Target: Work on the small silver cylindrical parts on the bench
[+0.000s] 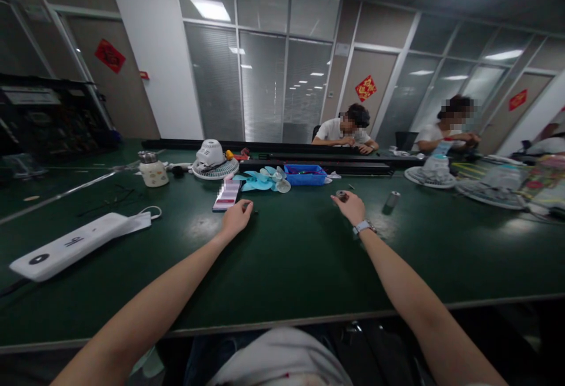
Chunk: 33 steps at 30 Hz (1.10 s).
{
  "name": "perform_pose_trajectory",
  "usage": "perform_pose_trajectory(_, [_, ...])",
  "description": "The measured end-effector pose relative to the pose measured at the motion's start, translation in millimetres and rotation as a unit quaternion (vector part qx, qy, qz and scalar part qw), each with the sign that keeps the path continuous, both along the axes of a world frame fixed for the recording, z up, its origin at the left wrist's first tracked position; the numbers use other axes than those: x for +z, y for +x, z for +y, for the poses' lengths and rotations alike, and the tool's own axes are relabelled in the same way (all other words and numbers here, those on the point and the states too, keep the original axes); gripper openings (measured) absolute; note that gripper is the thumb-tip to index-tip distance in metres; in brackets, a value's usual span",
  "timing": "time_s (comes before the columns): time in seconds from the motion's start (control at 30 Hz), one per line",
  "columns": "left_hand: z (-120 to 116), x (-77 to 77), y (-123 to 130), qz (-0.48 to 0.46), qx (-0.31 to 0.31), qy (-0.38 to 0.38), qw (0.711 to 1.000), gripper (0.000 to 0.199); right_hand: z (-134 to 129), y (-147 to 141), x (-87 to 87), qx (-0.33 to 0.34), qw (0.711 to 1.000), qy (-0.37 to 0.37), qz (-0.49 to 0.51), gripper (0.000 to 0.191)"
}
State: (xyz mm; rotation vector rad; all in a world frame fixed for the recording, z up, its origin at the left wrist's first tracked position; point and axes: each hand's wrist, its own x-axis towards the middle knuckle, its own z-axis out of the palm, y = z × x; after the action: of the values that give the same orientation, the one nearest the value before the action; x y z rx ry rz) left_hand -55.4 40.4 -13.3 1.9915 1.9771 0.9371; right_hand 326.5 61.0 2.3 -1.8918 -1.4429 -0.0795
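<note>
My left hand [237, 216] is closed in a pinch just right of a smartphone [226, 196] with a lit screen. Whatever sits between its fingertips is too small to make out. My right hand [352, 206], with a watch on the wrist, has thumb and fingers closed on a small round metal part [341, 195]. To the right of that hand, a silver metal cylinder [392, 200] stands on the green table [291, 262]. Light blue fan blades [260, 180] and a blue tray [304, 175] with small things inside lie beyond my hands.
A white fan head [210, 159] and a patterned bottle [153, 169] stand at the back left. A long white device [75, 245] lies at left. More fan parts [430, 175] are at right. Two people [344, 130] sit across the table, beyond black bars [326, 165].
</note>
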Motion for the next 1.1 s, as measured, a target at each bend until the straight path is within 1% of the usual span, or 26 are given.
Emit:
perform_pose_trajectory(0.03, [-0.1, 0.1, 0.4, -0.001, 0.002, -0.002, 1.000, 0.041, 1.8, 9.5, -2.7, -0.016, 1.000, -0.014, -0.006, 0.041])
perform_pose_trajectory(0.1, [-0.2, 0.0, 1.2, -0.001, 0.008, -0.005, 1.000, 0.040, 3.2, 21.6, -7.4, -0.025, 0.999, -0.042, -0.001, 0.042])
perform_pose_trajectory(0.17, [-0.2, 0.0, 1.7, -0.004, 0.013, -0.006, 1.000, 0.038, 1.6, 22.7, -8.3, -0.033, 0.998, -0.055, 0.012, 0.044])
perform_pose_trajectory(0.2, [-0.3, 0.1, 1.8, -0.009, 0.016, -0.006, 1.000, 0.037, -0.4, 18.4, -6.6, -0.047, 0.998, -0.041, 0.011, 0.047])
perform_pose_trajectory(0.23, [-0.4, 0.3, 2.0, -0.017, 0.018, -0.007, 1.000, 0.037, -3.3, 10.4, -3.4, -0.065, 0.998, -0.011, 0.001, 0.053])
perform_pose_trajectory(0.3, [-0.9, 1.0, 2.2, -0.035, 0.023, -0.010, 0.999, 0.035, -10.9, -16.4, 5.5, -0.080, 0.993, 0.080, -0.040, 0.064])
perform_pose_trajectory(0.33, [-1.3, 1.4, 2.3, -0.043, 0.026, -0.011, 0.999, 0.034, -14.8, -34.7, 9.9, -0.057, 0.989, 0.120, -0.063, 0.064])
perform_pose_trajectory(0.37, [-1.8, 1.9, 2.3, -0.050, 0.028, -0.012, 0.998, 0.034, -18.3, -55.5, 13.5, -0.008, 0.987, 0.141, -0.081, 0.060])
perform_pose_trajectory(0.4, [-2.3, 2.3, 2.4, -0.056, 0.030, -0.012, 0.998, 0.033, -21.0, -77.9, 15.6, 0.064, 0.985, 0.136, -0.089, 0.052])
perform_pose_trajectory(0.43, [-2.8, 2.7, 2.3, -0.060, 0.031, -0.009, 0.998, 0.033, -22.3, -100.9, 16.1, 0.156, 0.978, 0.098, -0.094, 0.047])
perform_pose_trajectory(0.47, [-3.2, 2.9, 2.2, -0.065, 0.032, -0.007, 0.997, 0.032, -22.3, -123.3, 15.2, 0.237, 0.967, 0.038, -0.087, 0.047])
perform_pose_trajectory(0.5, [-3.5, 3.0, 2.2, -0.068, 0.032, -0.003, 0.997, 0.032, -20.8, -144.3, 13.2, 0.283, 0.956, -0.021, -0.070, 0.050])
perform_pose_trajectory(0.53, [-3.7, 3.0, 2.1, -0.070, 0.032, 0.001, 0.997, 0.032, -18.1, -163.2, 10.6, 0.316, 0.944, -0.075, -0.059, 0.054])
perform_pose_trajectory(0.57, [-3.8, 2.9, 2.1, -0.070, 0.030, 0.004, 0.997, 0.032, -14.5, -179.6, 7.9, 0.329, 0.936, -0.115, -0.049, 0.057])
perform_pose_trajectory(0.63, [-3.6, 2.3, 2.1, -0.065, 0.026, 0.010, 0.997, 0.031, -6.8, -204.7, 3.2, 0.329, 0.931, -0.151, -0.044, 0.058])
perform_pose_trajectory(0.7, [-3.3, 1.7, 2.3, -0.059, 0.021, 0.011, 0.998, 0.031, -1.0, -220.7, -0.2, 0.322, 0.934, -0.150, -0.046, 0.050])
perform_pose_trajectory(0.77, [-3.0, 1.4, 2.6, -0.057, 0.020, 0.006, 0.998, 0.030, 0.8, -229.3, -2.6, 0.316, 0.937, -0.142, -0.042, 0.040])
perform_pose_trajectory(0.87, [-3.5, 1.7, 2.8, -0.059, 0.023, -0.002, 0.998, 0.031, -4.2, -225.2, -3.3, 0.320, 0.939, -0.124, -0.036, 0.032])
perform_pose_trajectory(0.93, [-4.1, 2.2, 2.6, -0.063, 0.022, -0.006, 0.998, 0.031, -10.6, -205.5, 0.3, 0.335, 0.936, -0.097, -0.044, 0.031])
perform_pose_trajectory(1.0, [-4.4, 2.5, 2.3, -0.070, 0.017, -0.008, 0.997, 0.031, -16.7, -170.1, 7.1, 0.328, 0.941, -0.049, -0.061, 0.031])
perform_pose_trajectory(1.03, [-4.3, 2.6, 2.2, -0.072, 0.018, -0.010, 0.997, 0.031, -18.9, -147.4, 11.2, 0.310, 0.948, -0.020, -0.071, 0.031])
perform_pose_trajectory(1.1, [-3.6, 2.5, 2.2, -0.072, 0.022, -0.015, 0.997, 0.031, -21.0, -97.3, 19.1, 0.244, 0.965, 0.035, -0.090, 0.031])
